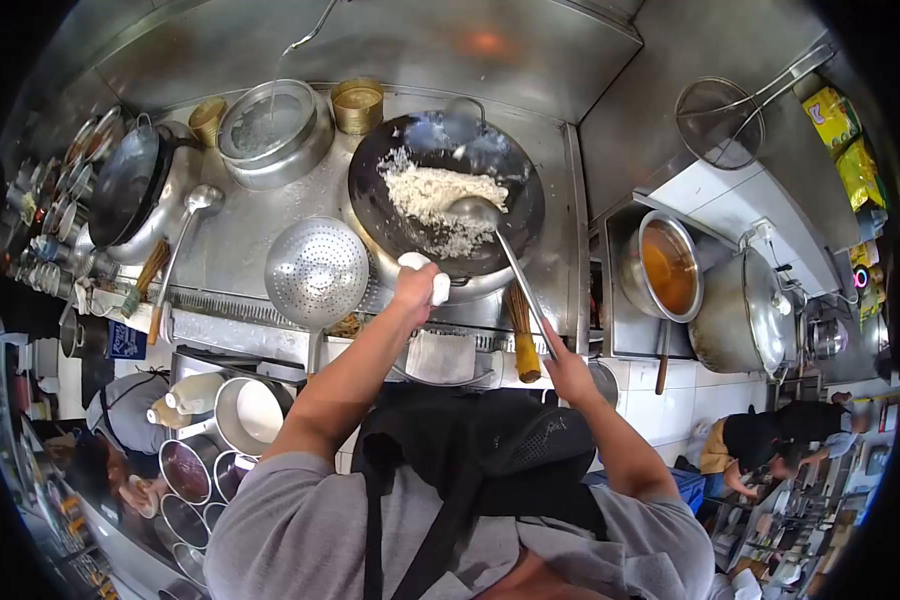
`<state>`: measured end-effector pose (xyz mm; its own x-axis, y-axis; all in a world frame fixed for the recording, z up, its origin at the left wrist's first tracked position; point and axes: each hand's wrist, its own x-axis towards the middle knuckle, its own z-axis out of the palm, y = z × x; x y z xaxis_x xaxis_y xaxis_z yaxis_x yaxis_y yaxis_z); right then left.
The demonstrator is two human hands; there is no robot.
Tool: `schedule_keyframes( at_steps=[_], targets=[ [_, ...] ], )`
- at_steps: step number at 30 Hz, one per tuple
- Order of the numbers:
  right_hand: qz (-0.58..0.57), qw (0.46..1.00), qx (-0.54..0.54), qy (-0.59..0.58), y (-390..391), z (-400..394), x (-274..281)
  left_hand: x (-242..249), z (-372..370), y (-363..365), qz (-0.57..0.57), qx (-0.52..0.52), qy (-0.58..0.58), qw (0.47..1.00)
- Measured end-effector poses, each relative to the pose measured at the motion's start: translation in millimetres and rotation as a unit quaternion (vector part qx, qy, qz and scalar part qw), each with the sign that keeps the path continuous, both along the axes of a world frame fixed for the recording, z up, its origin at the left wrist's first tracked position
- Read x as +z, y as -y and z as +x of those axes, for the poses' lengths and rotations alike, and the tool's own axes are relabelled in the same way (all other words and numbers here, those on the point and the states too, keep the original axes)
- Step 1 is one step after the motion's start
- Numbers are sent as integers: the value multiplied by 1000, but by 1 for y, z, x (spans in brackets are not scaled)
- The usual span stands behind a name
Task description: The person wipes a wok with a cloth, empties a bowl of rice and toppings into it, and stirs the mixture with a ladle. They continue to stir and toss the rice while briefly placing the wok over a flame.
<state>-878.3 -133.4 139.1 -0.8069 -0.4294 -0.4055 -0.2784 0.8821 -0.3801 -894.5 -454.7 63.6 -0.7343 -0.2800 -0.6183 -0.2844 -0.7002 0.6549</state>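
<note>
A black wok [515, 165] sits on the stove, with a mound of pale rice [435, 193] spread over its middle and loose grains around it. My left hand [417, 288] is closed around a folded white cloth [440, 287] at the wok's near rim; the handle beneath it is mostly hidden. My right hand [568, 375] grips the end of a long-handled ladle [515, 262], whose bowl rests in the rice. A perforated strainer [317, 272] lies left of the wok. Near my right hand stands a bamboo brush [523, 335] with a yellow binding.
A lidded-looking metal pot [275, 135] and brass-coloured tins [357, 105] stand behind. Another ladle [205, 198] lies left. At right are a bowl of amber liquid [668, 268], a large pot [745, 315] and a hanging mesh skimmer [720, 122]. Sauce containers [186, 470] stand lower left; other people work nearby.
</note>
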Motion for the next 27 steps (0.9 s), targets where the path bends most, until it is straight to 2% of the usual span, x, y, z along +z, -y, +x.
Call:
schedule_keyframes(
  at_steps=[1, 2, 3, 5, 7, 8, 11, 12, 15, 17, 19, 21, 22, 23, 25, 26, 27],
  targets=[
    [-41, 999, -6, -12, 5, -13, -6, -27, -8, 1, -12, 11, -38, 999],
    [-102, 991, 39, -74, 11, -26, -10, -45, -16, 3, -10, 14, -39, 999],
    [-100, 992, 40, -73, 25, -33, 8, -61, -22, 4, -32, 39, -54, 997],
    [-265, 958, -83, 76, 58, -41, 80, -71, -27, 7, -47, 71, -72, 994],
    [-389, 912, -103, 79, 70, -45, 123, -75, -26, 17, -60, -2, -76, 995],
    [-401, 913, -60, 53, 75, -44, 134, -74, -25, 19, -58, 0, -75, 995],
    [-406, 906, -112, 53, 87, -42, 81, -62, -26, 24, -95, -21, -43, 994],
    [-360, 925, -111, 46, 98, -38, 63, -59, -25, 25, -97, -22, -31, 995],
    [-289, 899, -171, 281, 111, -68, -19, -76, -24, 25, -113, -15, -34, 993],
    [-277, 904, -176, 273, 115, -88, -15, -85, -27, 30, -143, -73, -34, 986],
    [-258, 912, -177, 265, 116, -103, 4, -81, -28, 31, -140, -63, -21, 988],
    [-246, 965, -73, 51, 115, -100, 33, -76, -24, 32, -138, -61, 4, 988],
    [-240, 968, -64, 43, 113, -93, 45, -79, -27, 33, -142, -62, 1, 988],
    [-241, 967, -66, 42, 114, -83, 53, -83, -26, 31, -142, -43, -2, 989],
    [-148, 961, -160, 171, 121, -66, 65, -81, -27, 30, -140, -23, -7, 990],
    [-219, 974, -17, 63, 105, -81, -1, -72, -24, 32, -137, -42, -15, 990],
    [-223, 941, -91, 237, 115, -88, -7, -67, -23, 31, -134, -61, -24, 989]
  ],
)
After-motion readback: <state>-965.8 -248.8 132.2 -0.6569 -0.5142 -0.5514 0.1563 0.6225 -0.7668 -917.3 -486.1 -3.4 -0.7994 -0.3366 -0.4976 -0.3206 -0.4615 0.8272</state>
